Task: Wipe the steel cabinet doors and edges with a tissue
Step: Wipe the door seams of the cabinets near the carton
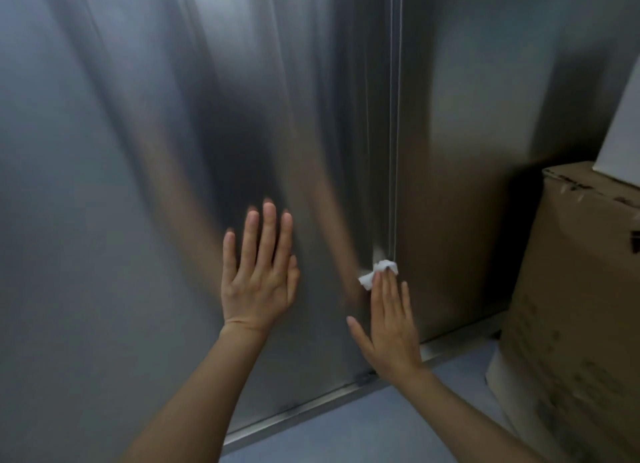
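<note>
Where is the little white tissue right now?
The tissue is low on the steel door, pressed under the right hand's fingertips beside the door seam, right of the left hand.

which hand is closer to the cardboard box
The right hand. It presses the tissue on the door seam, with bare steel between it and the cardboard box. The left hand lies flat on the left door, farther away.

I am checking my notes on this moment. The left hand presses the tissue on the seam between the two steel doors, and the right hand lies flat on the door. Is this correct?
The hands are swapped. In the head view the right hand presses the tissue with straight fingers at the seam between the two steel doors, and the left hand lies flat on the left door.
</note>
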